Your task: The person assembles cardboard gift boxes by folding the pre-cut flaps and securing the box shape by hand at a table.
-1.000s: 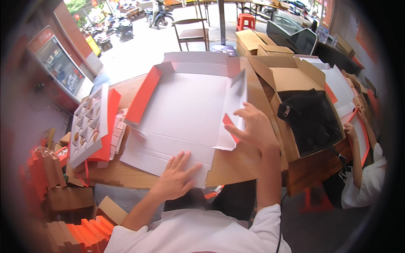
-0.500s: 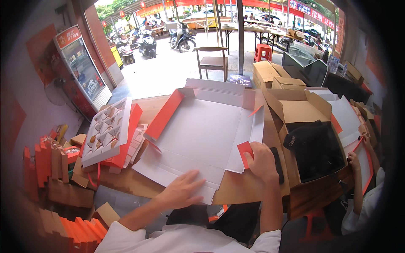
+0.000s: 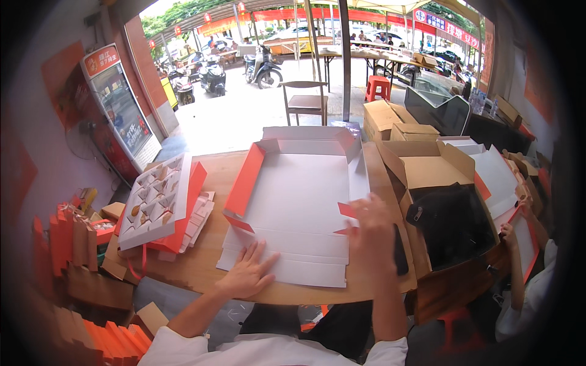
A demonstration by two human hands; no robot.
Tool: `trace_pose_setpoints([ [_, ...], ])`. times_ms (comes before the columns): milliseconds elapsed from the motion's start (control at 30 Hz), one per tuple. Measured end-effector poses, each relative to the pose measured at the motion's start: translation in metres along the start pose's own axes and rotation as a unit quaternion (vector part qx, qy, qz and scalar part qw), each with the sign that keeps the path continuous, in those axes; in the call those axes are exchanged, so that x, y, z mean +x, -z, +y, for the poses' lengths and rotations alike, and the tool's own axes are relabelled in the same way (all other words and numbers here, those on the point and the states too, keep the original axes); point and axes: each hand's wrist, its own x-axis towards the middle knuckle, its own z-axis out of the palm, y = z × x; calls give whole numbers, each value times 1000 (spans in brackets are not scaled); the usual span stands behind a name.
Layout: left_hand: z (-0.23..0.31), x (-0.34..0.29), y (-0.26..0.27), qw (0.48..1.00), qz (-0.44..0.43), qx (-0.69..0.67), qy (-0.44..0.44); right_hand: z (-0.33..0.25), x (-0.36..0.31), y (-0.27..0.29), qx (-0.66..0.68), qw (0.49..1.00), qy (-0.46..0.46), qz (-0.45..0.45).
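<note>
A partly folded cardboard box (image 3: 302, 189), white inside and orange-red outside, lies on the wooden table before me. Its left and far walls stand up, while the near flap lies flat toward me. My left hand (image 3: 249, 273) rests on the near flap's left corner, fingers spread. At the right wall's near end, my right hand (image 3: 370, 227) is smeared by motion beside a small red corner tab (image 3: 347, 210); whether its fingers grip the wall cannot be made out. The right wall is raised and leans outward.
A tilted white tray of small compartments (image 3: 155, 201) sits on red box parts at left. A dark phone (image 3: 400, 250) lies right of my hand. An open carton (image 3: 452, 160) holds a black bag (image 3: 455, 213). Another person's hands (image 3: 508, 235) work at far right. Folded cardboard (image 3: 116, 332) stands lower left.
The box has turned straighter, and its right wall has come up. My left hand has shifted left along the near flap. My right hand has moved slightly up along the right side.
</note>
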Motion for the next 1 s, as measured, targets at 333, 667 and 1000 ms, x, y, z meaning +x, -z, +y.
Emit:
trace_pose_setpoints([
  [333, 40, 18, 12, 994, 99, 42, -33, -66, 22, -223, 181, 980, -10, -80],
  [667, -11, 111, 73, 985, 80, 114, -105, -36, -5, -225, 109, 987, -44, -110],
  [1000, -32, 139, 128, 939, -133, 309, 67, -28, -6, -236, 130, 985, -61, -91],
])
